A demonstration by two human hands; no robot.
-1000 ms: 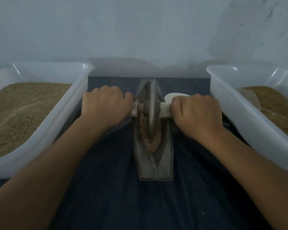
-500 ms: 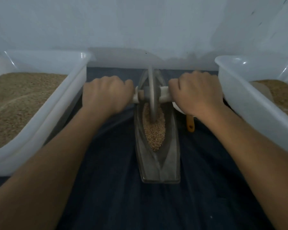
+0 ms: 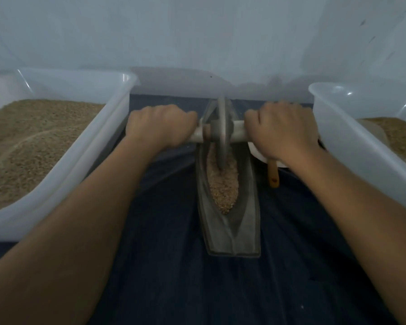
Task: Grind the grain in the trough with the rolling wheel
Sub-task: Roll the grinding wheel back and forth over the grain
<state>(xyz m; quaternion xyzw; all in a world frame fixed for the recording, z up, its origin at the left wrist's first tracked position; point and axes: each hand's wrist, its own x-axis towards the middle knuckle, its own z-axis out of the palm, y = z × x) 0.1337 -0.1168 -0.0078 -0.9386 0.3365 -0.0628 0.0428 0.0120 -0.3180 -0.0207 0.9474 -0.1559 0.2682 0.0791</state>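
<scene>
Dark cloth over table [image 3: 174, 277], pale wall behind. Left hand [image 3: 159, 125] and right hand [image 3: 281, 130] clamped round axle ends of rolling wheel [image 3: 221, 134], upright in trough [image 3: 229, 207] amid grain [image 3: 223, 186]. Probably heavy, stiff; best held by axle.

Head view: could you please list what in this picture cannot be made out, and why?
- White dish by the trough: mostly hidden under the right hand; contents unseen.
- Wooden handle: its upper part is hidden by the right wrist, so the tool is unclear.
- Axle ends of the rolling wheel: covered by the right hand and left hand.
- Left tub and right tub: cut off by the frame edges.
- How fine the grain is: too blurred.
</scene>
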